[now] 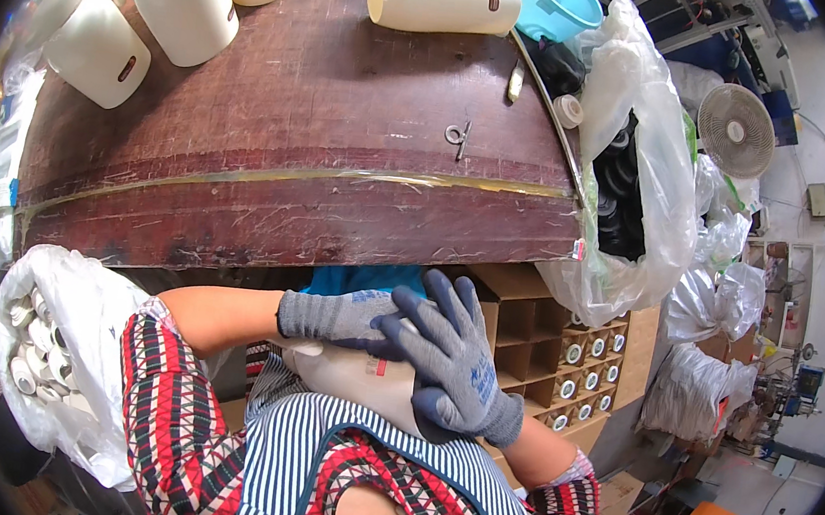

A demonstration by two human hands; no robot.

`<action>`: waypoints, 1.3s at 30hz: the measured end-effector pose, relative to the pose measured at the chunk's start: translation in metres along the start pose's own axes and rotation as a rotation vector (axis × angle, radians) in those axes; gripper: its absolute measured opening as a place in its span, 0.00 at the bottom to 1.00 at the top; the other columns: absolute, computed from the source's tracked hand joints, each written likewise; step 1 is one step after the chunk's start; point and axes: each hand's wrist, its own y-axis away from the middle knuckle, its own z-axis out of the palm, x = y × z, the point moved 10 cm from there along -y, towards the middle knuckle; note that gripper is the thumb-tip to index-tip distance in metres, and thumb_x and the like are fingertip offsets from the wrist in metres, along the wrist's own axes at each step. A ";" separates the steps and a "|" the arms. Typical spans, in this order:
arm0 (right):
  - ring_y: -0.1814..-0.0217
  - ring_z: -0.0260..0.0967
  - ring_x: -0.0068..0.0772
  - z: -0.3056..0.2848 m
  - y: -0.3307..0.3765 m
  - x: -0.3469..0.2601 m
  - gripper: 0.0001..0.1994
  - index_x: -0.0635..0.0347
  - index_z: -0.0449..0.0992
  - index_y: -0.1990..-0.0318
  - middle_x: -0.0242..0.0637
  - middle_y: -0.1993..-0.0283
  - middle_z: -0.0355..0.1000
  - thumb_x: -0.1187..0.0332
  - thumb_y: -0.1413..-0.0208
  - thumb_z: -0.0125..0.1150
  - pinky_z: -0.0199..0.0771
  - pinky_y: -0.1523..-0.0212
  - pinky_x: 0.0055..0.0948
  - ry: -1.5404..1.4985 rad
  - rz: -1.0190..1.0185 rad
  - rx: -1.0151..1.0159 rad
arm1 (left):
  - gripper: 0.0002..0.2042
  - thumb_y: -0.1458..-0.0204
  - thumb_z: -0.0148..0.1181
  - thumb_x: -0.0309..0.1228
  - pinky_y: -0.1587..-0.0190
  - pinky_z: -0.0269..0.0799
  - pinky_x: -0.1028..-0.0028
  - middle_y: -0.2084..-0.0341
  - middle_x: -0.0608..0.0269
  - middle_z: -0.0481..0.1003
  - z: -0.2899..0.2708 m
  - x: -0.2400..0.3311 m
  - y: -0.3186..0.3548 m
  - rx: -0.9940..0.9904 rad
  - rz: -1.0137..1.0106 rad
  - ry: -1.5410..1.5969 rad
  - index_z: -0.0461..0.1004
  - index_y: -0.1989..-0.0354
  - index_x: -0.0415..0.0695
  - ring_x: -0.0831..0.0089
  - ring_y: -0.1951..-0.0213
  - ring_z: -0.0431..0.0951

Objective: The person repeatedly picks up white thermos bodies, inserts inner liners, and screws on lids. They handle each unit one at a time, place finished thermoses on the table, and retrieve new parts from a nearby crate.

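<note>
Holding a white jug [355, 376] sideways by striped apron [297, 447], near worktop [349, 100] edge. Resting gloved L hand [339, 319] on jug; can't tell L grip w/ finger ends hidden. Resting R hand [465, 379] partly across L hand, w/ fingers [419, 314] spread wide, jug under both.

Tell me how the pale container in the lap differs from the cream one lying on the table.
The left hand and right hand cover part of the lap container; the table container lies untouched by hands, in nearly full view.
The lap container shows a red mark; the table container, a dark label.
Both are pale and rounded.
</note>
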 end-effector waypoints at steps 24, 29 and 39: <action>0.19 0.46 0.63 0.040 -0.018 0.183 0.50 0.60 0.57 0.24 0.56 0.22 0.54 0.46 0.51 0.71 0.48 0.23 0.57 0.472 0.028 -0.015 | 0.20 0.42 0.63 0.51 0.30 0.58 0.52 0.44 0.46 0.73 -0.032 0.101 0.181 0.964 0.735 -0.050 0.75 0.65 0.44 0.52 0.34 0.67; 0.42 0.71 0.43 0.035 0.022 0.149 0.25 0.49 0.78 0.41 0.34 0.41 0.74 0.70 0.51 0.68 0.75 0.43 0.42 0.643 -0.253 0.222 | 0.20 0.42 0.62 0.52 0.31 0.59 0.54 0.46 0.49 0.73 -0.034 0.106 0.171 0.869 0.724 -0.096 0.75 0.64 0.44 0.55 0.35 0.68; 0.44 0.75 0.41 -0.052 -0.037 -0.095 0.19 0.48 0.82 0.52 0.36 0.44 0.76 0.66 0.57 0.67 0.83 0.49 0.38 0.606 -0.964 -0.035 | 0.35 0.45 0.66 0.53 0.46 0.70 0.72 0.57 0.61 0.76 -0.005 0.108 0.124 0.682 0.608 -0.154 0.70 0.39 0.34 0.75 0.55 0.74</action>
